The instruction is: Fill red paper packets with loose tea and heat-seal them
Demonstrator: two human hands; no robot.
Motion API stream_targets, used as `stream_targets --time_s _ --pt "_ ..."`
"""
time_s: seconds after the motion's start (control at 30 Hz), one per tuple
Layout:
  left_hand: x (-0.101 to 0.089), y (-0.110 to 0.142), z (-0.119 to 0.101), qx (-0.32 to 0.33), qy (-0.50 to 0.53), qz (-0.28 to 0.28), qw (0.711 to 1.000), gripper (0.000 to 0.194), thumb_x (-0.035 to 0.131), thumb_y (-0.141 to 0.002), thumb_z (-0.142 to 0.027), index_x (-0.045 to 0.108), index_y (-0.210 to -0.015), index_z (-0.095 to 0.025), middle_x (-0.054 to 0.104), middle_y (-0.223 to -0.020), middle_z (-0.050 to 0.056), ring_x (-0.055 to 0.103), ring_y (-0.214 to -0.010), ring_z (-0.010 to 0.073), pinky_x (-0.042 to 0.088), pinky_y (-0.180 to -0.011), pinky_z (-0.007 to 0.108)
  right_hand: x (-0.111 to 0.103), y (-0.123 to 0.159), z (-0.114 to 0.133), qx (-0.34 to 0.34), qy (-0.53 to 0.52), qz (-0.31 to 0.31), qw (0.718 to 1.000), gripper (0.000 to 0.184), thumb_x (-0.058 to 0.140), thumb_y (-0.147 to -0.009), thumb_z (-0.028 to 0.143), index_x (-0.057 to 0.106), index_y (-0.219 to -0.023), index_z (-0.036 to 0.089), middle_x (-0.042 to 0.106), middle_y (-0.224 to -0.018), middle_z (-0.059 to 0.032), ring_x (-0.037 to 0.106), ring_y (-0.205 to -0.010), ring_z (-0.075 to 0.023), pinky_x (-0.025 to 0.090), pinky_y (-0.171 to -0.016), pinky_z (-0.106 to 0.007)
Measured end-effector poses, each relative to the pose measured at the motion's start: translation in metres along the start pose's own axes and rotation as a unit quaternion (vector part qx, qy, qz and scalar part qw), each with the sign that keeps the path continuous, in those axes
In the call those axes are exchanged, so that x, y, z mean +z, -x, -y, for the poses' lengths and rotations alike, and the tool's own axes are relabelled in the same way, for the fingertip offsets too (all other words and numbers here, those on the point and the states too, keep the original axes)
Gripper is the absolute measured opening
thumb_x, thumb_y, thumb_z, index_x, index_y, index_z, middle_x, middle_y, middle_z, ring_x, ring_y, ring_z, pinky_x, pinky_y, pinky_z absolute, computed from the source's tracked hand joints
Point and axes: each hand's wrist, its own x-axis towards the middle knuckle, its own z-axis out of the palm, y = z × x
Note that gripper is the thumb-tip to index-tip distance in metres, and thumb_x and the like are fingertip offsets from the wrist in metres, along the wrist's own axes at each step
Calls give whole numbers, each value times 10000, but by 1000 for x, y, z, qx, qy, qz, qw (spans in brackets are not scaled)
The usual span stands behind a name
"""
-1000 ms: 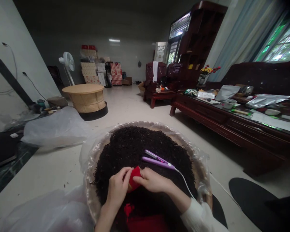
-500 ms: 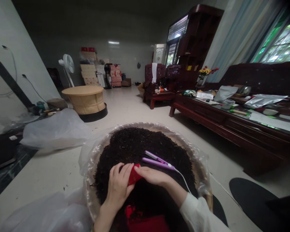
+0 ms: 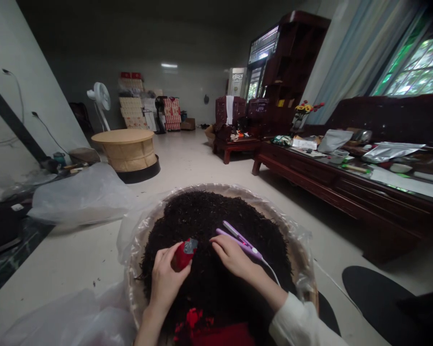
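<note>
My left hand (image 3: 166, 276) is closed around a small red packet (image 3: 182, 257); a silvery patch shows at its upper end. To its right, my right hand (image 3: 231, 254) has curled fingers with the tips together; whether they pinch anything is too small to tell. Close beside that hand lies a purple mini hair straightener (image 3: 250, 250), jaws apart, with a small red light and a white cord. Both hands are over a wide round basket (image 3: 139, 293) lined with clear plastic and heaped with dark dry leaves (image 3: 209, 211) that look like tea. Red packets (image 3: 193, 317) lie at the near side, in shadow.
Clear plastic bags (image 3: 82, 194) lie on the floor to the left. Beyond stands a round woven drum (image 3: 130, 151) with a fan (image 3: 101, 96) behind it. At right is a long dark wooden table (image 3: 303, 166) with pouches and bowls. A black round base (image 3: 375, 288) stands near the basket.
My right hand has let go of the red packet and moved right, toward the straightener. My left hand keeps the packet, now tilted with its silvery end showing. The straightener has shifted slightly.
</note>
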Motion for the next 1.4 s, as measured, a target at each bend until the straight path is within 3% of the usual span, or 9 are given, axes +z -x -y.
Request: stream_targets --time_s 0.13,0.3,0.4,0.57,0.8,1.0,1.13,1.27,1.4 --pt "2 1 1 -33 16 -4 999 416 658 -717 -362 642 -1096 -191 612 -893 60 618 -771 203 553 -716 346 -7 -21 -11 45 124 1 991 428 386 -937 342 533 -1259 101 516 -1324 -178 401 -1304 -263 283 -1091 -419" --pt "3 -2 -1 -61 23 -12 998 436 647 -721 -396 639 -1101 -182 608 -904 64 617 -734 194 552 -683 337 9 -75 0 127 211 127 961 743 438 -883 563 267 -1464 133 201 -1521 -223 164 -1403 -378 173 -1095 -537" --pt "2 -4 -3 -60 32 -12 998 423 639 -724 -383 640 -1099 -186 613 -897 59 613 -690 179 548 -643 319 27 -84 15 127 268 147 944 697 395 -871 624 423 -1394 165 291 -1487 -220 208 -1369 -435 180 -1042 -614" --pt "2 -5 -2 -52 25 -19 998 441 649 -714 -393 641 -1099 -177 621 -889 63 605 -673 182 542 -620 319 29 -44 32 1 317 122 941 658 304 -875 656 635 -1145 156 575 -1192 -204 462 -1156 -386 346 -921 -553" --pt "2 -5 -5 -61 27 -13 998 452 654 -710 -408 636 -1106 -192 630 -900 59 605 -671 177 542 -615 312 14 -26 35 2 296 108 949 694 453 -797 691 519 -1304 221 487 -1327 -191 421 -1191 -405 323 -931 -555" --pt "0 -6 -3 -61 16 -14 998 479 654 -703 -429 634 -1115 -186 636 -920 70 621 -716 202 545 -633 332 25 -31 39 -32 317 133 939 458 590 -809 528 640 -1099 177 616 -1076 -158 544 -1030 -327 420 -848 -457" --pt "1 -5 -4 -69 15 -12 997 489 650 -706 -433 627 -1127 -186 630 -930 69 619 -718 199 542 -629 328 16 -28 29 -19 222 99 970 335 686 -772 410 664 -1016 182 639 -998 -109 589 -931 -261 451 -770 -351" --pt "3 -5 -10 -76 29 -9 997 477 654 -701 -428 634 -1115 -192 626 -904 56 602 -670 180 540 -624 321 11 -33 13 30 -23 -15 999 235 721 -738 327 684 -918 180 673 -932 -60 611 -889 -208 444 -805 -311" --pt "3 -6 -15 -79 47 -10 996 483 658 -697 -424 629 -1118 -189 613 -880 53 581 -640 168 538 -614 314 13 -39 4 124 -333 -101 929 251 711 -711 392 681 -848 184 692 -902 -25 613 -920 -197 436 -872 -315"
